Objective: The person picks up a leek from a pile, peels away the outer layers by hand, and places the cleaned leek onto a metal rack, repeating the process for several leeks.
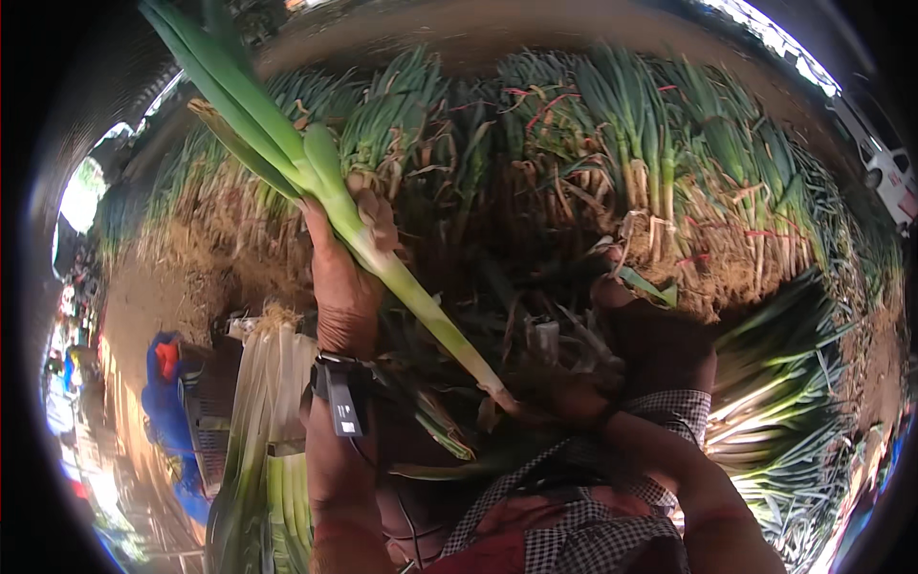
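In my left hand is one large green onion, the fingers closed around the upper stalk. It slants across in front of me: the green leaves point up to the far left, and the pale root end comes down toward my lap. Beside that root end is my right hand, smeared by motion and in dark shade, so its fingers cannot be made out. Loose dry leaves lie on the ground between my legs.
Rows of green onions with soil-covered roots stand across the far side. A pile of onions lies at my right. Trimmed pale stalks, bundled, are at my left, near a blue bag. A white vehicle is far right.
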Demonstrator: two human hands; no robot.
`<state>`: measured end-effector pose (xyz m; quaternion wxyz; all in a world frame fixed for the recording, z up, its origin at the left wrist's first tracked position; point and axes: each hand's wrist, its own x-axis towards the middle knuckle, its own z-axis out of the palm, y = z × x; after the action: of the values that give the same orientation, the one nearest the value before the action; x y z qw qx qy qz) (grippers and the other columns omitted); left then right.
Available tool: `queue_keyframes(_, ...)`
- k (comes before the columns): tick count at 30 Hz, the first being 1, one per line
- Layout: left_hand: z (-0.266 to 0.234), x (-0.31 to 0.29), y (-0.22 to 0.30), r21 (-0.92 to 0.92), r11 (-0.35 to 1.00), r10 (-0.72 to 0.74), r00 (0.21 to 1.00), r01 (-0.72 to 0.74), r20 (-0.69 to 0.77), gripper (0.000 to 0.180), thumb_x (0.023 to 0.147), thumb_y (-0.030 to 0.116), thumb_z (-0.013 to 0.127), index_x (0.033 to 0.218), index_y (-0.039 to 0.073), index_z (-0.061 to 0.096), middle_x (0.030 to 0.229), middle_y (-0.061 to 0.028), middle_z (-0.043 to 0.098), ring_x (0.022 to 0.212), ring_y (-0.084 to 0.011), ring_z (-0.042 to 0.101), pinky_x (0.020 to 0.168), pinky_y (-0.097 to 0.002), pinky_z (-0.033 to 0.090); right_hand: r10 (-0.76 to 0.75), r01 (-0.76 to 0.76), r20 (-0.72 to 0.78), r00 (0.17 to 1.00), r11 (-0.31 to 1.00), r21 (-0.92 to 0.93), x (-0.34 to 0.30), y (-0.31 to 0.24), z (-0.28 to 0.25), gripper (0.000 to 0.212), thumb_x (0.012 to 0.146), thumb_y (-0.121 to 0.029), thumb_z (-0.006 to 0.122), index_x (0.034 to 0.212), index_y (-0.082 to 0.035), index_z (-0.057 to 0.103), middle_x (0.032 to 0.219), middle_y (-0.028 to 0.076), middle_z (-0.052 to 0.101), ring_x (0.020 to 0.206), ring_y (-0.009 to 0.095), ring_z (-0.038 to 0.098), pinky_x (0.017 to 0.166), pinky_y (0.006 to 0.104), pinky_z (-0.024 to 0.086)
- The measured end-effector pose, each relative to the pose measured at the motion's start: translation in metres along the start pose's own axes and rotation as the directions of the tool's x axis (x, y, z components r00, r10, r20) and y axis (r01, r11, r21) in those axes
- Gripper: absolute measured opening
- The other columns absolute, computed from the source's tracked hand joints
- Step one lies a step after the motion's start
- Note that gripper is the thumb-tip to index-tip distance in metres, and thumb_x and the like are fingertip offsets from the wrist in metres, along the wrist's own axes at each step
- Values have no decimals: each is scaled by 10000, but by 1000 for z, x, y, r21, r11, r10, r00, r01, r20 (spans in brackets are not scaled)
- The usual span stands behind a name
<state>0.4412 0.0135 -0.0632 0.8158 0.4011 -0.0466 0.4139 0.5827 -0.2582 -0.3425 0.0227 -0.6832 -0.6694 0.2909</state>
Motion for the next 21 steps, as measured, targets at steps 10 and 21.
queue_keyframes(10,-46,-10,1,18,1000,-22,994,24,-110,526,978,485,489,1250,35,479,885,-58,593,857,-189,602,765,-343,516,62,444,-574,817,568,693,30,-129,-187,314,841,-74,707,1099,2,543,964,85,609,785,123,580,700,293,475)
queue_keyframes(21,-52,-18,4,-19,1000,-21,990,18,-143,340,963,342,574,1166,70,551,900,-36,588,918,-183,598,1024,-588,417,-8,395,-487,874,596,699,51,-140,-181,235,819,-132,723,917,-13,546,841,40,561,800,108,532,657,288,464)
